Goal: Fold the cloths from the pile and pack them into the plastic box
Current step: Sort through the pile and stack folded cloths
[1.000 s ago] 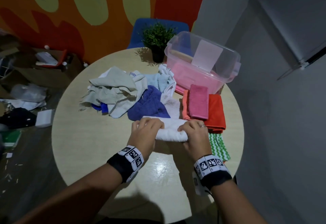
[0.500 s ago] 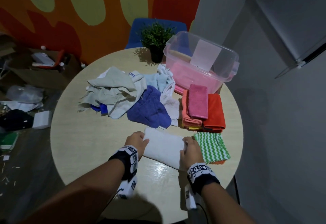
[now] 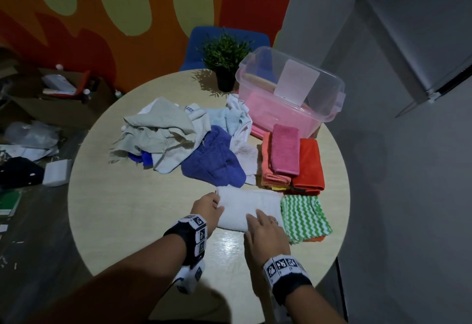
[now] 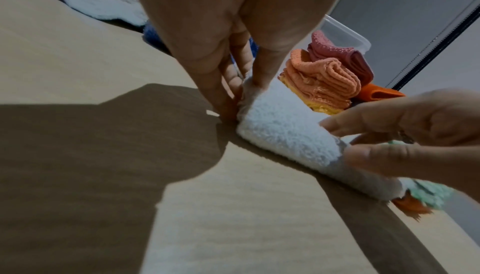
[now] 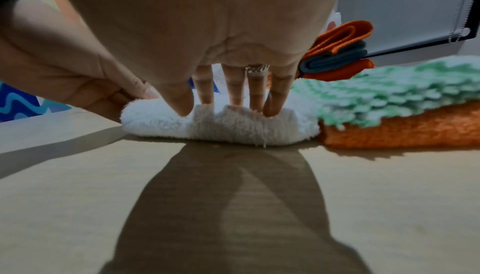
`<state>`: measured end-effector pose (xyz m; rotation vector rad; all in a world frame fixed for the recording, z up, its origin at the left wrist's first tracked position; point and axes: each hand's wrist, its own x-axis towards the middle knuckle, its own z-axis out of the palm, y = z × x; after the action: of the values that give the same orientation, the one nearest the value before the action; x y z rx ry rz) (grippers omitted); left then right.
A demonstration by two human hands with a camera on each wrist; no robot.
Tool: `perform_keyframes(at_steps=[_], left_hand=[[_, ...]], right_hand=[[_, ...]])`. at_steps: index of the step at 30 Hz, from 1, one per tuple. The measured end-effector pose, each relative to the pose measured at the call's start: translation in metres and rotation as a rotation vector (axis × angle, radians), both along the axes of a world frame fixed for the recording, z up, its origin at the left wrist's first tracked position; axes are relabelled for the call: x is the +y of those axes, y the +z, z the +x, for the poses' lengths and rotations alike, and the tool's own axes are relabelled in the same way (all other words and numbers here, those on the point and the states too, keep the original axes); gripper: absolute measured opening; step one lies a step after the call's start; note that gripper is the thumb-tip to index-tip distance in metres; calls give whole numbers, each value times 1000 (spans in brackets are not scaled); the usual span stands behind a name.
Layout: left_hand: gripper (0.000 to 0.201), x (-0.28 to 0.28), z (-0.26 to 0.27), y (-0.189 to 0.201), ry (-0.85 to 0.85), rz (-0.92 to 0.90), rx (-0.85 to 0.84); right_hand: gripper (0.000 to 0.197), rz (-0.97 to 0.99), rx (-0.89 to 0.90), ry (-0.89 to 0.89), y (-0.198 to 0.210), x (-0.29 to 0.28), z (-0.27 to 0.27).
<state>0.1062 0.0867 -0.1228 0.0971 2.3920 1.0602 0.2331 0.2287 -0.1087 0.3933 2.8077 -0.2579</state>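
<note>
Left hand (image 3: 207, 210): placed at the 9 o'clock end of the folded white cloth (image 3: 249, 208), fingers (image 4: 228, 85) straight and pointing down, tips pressed against the end fold; nothing gripped.

White cloth: lies flat on the round table (image 3: 127, 208) at roughly 6 o'clock of the tabletop, just below the blue cloth (image 3: 213, 160) of the unfolded pile (image 3: 163, 139), touching the green striped cloth (image 3: 305, 215) on its 3 o'clock side. Judged soft, light, thick-piled and compressible; not fragile, not slippery; likely to spring open if released unsupported. Best taken at both short ends together, or pinched through all layers along the folded edge, keeping the fold shut during the lift.

Right hand (image 3: 265, 229): laid on the 5 o'clock part of the cloth, fingers (image 5: 255, 93) extended and slightly apart, tips pressing the pile down; thumb alongside the near edge; no closed grasp.

Plastic box (image 3: 291, 93): open, at 1 o'clock on the table, well apart from the cloth, beyond the folded stack (image 3: 291, 160).
</note>
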Motion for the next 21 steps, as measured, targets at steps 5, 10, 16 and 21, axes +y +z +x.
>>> perform_keyframes(at_steps=[5,10,16,21], left_hand=[[7,0,-18,11,-33,11,137],[60,-8,-69,17,-266,-388,543],[66,-17,-99,24,-521,-783,607],[19,-19,-104,30,-444,-519,806]], right_hand=[[42,-9,66,-9,3,5,-9],[49,-113,-162,70,-7,13,-25],[49,-124,-214,52,-6,13,-33],[49,-116,-231,24,-3,9,-37]])
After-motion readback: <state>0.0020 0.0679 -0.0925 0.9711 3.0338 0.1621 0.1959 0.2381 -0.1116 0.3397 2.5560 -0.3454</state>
